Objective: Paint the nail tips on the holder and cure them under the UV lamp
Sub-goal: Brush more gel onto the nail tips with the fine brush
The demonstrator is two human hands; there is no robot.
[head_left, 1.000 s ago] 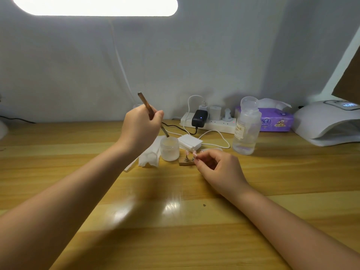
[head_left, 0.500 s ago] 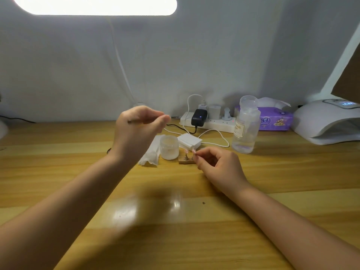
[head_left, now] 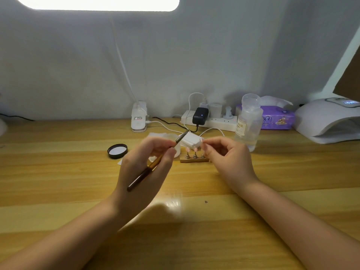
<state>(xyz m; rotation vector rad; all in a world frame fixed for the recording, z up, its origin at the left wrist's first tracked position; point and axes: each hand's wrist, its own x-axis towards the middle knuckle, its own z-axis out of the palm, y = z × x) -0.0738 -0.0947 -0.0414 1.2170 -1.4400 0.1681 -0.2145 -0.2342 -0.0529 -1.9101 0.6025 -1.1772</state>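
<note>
The UV lamp [head_left: 327, 121] sits far right on the worktop [head_left: 58, 172]. The holder [head_left: 194, 159] lies sideways between both hands. The left hand [head_left: 144, 172] grips a brush [head_left: 155, 162] pointing up-right; the right hand [head_left: 228, 158], closer, pinches a nail tip [head_left: 202, 140].

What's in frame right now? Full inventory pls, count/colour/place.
wooden holder: 1, tan, table centre
nail tips: at least 2 visible, pink, on holder pegs
brush: 1, brown handle, in left hand
jar lid: 1, black, left of the hands
white box: 1, behind holder
bottle: 1, clear, right of holder
power strip: 1, white, by wall, black adapter plugged in
tissue pack: 1, purple, behind bottle
UV lamp: 1, white, far right
lamp base: 1, white, by wall
table: 1, wood
left hand: holds brush
right hand: at holder's right end
</note>
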